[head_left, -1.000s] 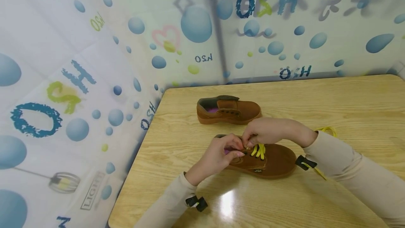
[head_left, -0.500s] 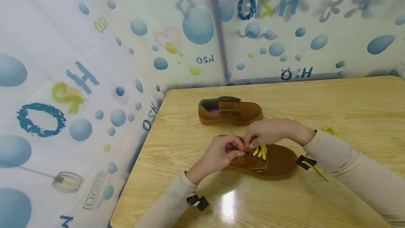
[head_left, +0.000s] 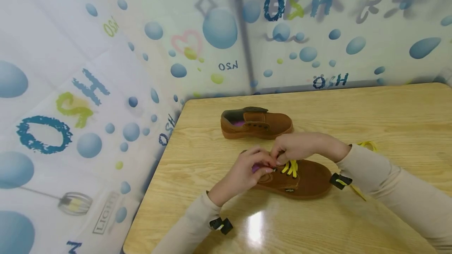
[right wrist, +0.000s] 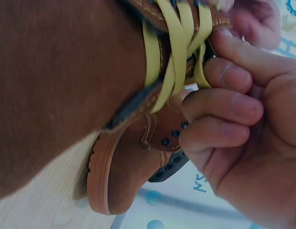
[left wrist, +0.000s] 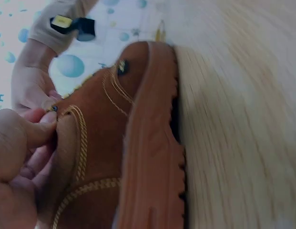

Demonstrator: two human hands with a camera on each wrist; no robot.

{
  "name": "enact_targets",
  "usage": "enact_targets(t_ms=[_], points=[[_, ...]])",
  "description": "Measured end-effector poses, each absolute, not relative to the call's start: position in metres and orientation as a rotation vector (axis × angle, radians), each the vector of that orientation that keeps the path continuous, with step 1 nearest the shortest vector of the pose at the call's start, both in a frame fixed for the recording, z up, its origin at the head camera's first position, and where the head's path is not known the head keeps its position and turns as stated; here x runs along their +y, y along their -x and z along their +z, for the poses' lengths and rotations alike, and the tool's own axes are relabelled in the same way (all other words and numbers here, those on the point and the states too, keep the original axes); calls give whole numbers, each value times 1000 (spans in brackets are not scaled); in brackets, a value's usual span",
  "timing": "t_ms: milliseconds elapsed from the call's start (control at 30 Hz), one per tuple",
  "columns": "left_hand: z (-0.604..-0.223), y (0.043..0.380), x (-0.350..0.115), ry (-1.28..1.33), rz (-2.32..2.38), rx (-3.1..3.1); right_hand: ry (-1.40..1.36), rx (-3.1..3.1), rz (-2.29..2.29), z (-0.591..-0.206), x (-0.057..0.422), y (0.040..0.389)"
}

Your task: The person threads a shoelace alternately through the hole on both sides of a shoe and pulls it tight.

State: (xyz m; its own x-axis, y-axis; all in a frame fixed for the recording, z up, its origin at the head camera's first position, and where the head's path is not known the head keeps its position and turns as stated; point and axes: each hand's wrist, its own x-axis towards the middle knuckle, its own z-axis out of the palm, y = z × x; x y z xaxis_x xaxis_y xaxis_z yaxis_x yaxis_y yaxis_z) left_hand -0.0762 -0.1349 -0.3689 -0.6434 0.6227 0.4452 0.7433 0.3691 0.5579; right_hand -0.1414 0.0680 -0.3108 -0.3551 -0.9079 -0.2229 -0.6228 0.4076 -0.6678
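A brown leather shoe [head_left: 314,177] lies on the table, toe to the right, with a yellow shoelace [head_left: 291,168] threaded through its front eyelets. My left hand [head_left: 243,171] pinches the edge of the shoe's eyelet flap between thumb and fingers, close to the opening. In the left wrist view, thumb and fingertip meet right at an eyelet on that edge. From the far side, my right hand [head_left: 298,146] has curled fingers and pinches the lace by the upper eyelets. The right wrist view shows the crossed lace strands [right wrist: 174,52] beside those fingers; the pinched end is hidden.
Behind stands a second brown shoe [head_left: 273,126], unlaced, its tongue folded up. A loose yellow lace end [head_left: 369,144] lies beyond the right sleeve, and another yellow strand [head_left: 358,193] shows below it. The wooden table [head_left: 197,128] meets patterned walls [head_left: 300,62] at left and back.
The left fingertips have shifted slightly right, closer to the right fingertips at the upper eyelets. Both hands keep their pinch, and the shoes stay in place.
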Motion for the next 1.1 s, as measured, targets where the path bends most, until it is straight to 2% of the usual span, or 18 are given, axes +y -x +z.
enact_targets(t_ms=[200,333,700,967,1100], points=[[-369,77,-137,1328,-570,-2256,1254,2180,-639,-308,66,133],[-368,76,-133,1321,-384,-2143,1215,2209,-650,-307,67,128],[-356,65,-133,1283,-354,-2002,1006,2552,-916,-309,105,97],[-323,48,-149,1269,-482,-1830,982,2826,-577,-356,119,73],[-314,40,-156,1268,-530,-1804,976,2908,-533,-367,119,68]])
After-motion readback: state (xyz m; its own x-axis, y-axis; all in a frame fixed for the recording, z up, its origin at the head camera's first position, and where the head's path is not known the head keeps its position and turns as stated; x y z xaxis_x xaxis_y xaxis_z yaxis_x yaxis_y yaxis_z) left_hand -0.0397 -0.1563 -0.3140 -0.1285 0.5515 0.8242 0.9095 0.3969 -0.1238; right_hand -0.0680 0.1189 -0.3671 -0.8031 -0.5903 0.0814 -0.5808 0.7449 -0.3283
